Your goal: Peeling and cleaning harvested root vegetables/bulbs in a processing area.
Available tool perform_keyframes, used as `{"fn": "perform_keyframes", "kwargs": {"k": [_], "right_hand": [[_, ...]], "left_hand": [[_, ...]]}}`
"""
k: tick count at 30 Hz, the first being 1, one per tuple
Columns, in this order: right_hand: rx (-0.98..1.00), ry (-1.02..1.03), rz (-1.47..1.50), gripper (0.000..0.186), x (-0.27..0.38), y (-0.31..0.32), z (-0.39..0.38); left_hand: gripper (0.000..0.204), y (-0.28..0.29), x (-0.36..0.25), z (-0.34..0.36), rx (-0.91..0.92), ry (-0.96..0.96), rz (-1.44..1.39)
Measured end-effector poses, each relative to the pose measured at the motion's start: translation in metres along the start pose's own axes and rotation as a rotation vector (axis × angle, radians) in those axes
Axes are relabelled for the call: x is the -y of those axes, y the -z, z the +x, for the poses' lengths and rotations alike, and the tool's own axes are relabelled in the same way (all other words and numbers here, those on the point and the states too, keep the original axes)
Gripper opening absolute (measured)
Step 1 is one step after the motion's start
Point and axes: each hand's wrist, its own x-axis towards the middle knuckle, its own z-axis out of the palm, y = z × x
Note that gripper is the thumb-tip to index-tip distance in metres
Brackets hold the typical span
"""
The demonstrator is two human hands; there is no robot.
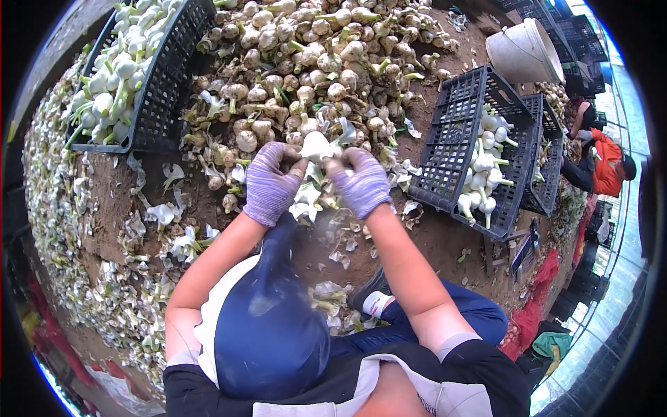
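Both my hands wear purple-grey knit gloves and meet in front of my knees at a white garlic bulb [316, 147]. My left hand [275, 179] pinches the bulb from its left side, thumb and fingers pressed together. From the right, my right hand [358, 182] closes its fingertips at the bulb's side, where some loose skin shows. Pale peeled skins [306, 201] lie on the soil just below the hands. Beyond them spreads a heap of unpeeled, dirt-brown garlic bulbs [326, 62] with cut stems.
A black crate [163, 76] of cleaned white garlic stands at the far left. To the right, a tilted black crate [445, 132] holds more white bulbs, with a white bucket [522, 52] behind it. A person in orange [606, 163] sits farther right. Red netting [538, 292] lies nearby.
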Motion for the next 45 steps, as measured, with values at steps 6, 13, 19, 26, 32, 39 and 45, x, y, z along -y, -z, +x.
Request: {"fn": "perform_keyframes", "kwargs": {"k": [6, 13, 19, 26, 32, 39, 45], "right_hand": [[-0.241, 0.317, -0.244, 0.020, 0.020, -0.012, -0.002], [-0.374, -0.102, 0.295, 0.010, -0.040, 0.009, 0.031], [-0.146, -0.425, 0.698, 0.039, -0.089, 0.027, 0.037], [-0.225, -0.284, 0.972, 0.023, -0.048, -0.016, 0.010], [-0.046, -0.218, 1.203, 0.038, -0.026, -0.042, -0.008], [-0.034, -0.176, 1.157, 0.034, -0.034, -0.037, -0.006], [-0.079, -0.211, 0.586, 0.027, -0.097, -0.016, -0.007]], "left_hand": [[0.012, 0.009, -0.010, -0.003, 0.026, 0.098, -0.132], [0.012, 0.019, -0.018, 0.001, 0.015, 0.472, -0.817], [0.031, 0.022, -0.007, 0.003, 0.315, 0.815, -1.074], [0.039, 0.010, 0.002, -0.002, 0.486, 0.754, -0.700], [0.022, 0.008, 0.001, -0.002, 0.466, 0.694, -0.456], [0.012, 0.076, -0.058, 0.041, -0.172, 0.023, -0.184], [0.018, 0.244, -0.060, 0.129, -0.845, -0.452, 0.598]]}}
